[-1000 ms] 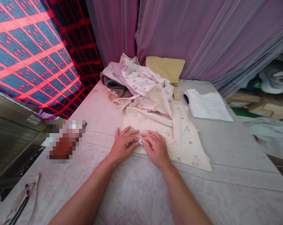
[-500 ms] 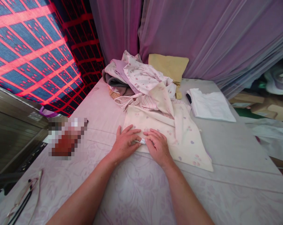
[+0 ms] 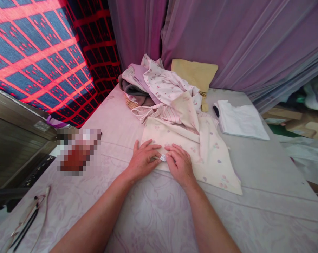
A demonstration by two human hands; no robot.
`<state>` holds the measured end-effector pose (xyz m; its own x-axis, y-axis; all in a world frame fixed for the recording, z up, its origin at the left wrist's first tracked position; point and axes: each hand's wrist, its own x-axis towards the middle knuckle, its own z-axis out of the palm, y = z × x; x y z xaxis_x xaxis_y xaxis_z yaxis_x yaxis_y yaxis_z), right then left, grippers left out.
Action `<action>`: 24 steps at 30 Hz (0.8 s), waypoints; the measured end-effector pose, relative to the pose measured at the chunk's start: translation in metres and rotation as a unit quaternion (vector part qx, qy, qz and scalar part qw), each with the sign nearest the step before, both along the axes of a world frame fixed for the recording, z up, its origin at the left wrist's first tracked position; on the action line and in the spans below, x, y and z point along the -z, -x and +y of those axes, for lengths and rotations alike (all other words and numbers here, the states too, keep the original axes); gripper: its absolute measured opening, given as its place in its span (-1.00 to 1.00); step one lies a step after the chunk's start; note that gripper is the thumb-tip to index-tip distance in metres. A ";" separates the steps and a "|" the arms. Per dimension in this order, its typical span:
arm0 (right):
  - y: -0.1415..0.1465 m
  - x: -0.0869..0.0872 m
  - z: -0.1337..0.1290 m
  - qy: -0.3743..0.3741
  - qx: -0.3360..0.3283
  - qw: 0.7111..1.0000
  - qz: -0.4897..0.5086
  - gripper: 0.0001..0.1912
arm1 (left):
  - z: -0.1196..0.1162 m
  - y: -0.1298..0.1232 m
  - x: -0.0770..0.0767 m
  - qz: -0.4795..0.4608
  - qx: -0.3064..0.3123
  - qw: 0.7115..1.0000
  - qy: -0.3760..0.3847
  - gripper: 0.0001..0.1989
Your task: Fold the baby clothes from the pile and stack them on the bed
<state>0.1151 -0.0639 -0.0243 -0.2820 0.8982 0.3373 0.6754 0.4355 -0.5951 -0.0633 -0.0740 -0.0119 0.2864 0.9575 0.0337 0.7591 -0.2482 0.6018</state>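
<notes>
A cream garment [image 3: 214, 172] printed with hearts and cherries lies flat on the bed, its upper part folded over. At its near edge a small white label [image 3: 163, 157] stands out between my hands. My left hand [image 3: 144, 160] rests on the cloth with its outer fingers spread, while thumb and forefinger close on the label's left end. Just right of the label, my right hand [image 3: 180, 163] lies on the garment, fingers stretched out and thumb beside the label.
A heap of crumpled clothes [image 3: 161, 84] touches the garment's far side. Behind it is a folded yellow cloth [image 3: 194, 72]; to the right lies a folded white garment [image 3: 243, 119]. Glasses [image 3: 24, 218] and a blurred-out object [image 3: 76, 151] are at the left. Purple curtains [image 3: 214, 38] hang behind.
The view has shifted slightly, so everything sits a little further right. My right thumb has come slightly away from the label; my left hand keeps its place on the garment.
</notes>
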 end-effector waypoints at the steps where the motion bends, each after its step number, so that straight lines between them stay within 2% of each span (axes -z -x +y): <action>1: 0.000 0.000 0.000 0.001 0.001 1.000 0.001 -0.78 | 0.000 0.000 0.000 0.000 0.000 1.000 0.000 -0.91; 24: 0.000 0.002 0.001 0.002 0.004 1.000 0.003 -0.79 | -0.001 0.000 -0.001 -0.004 -0.001 1.000 -0.002 -0.92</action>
<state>0.1154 -0.0633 -0.0259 -0.2731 0.9017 0.3353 0.6753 0.4279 -0.6007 -0.0628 -0.0745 -0.0108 0.2851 0.9577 0.0392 0.7545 -0.2495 0.6071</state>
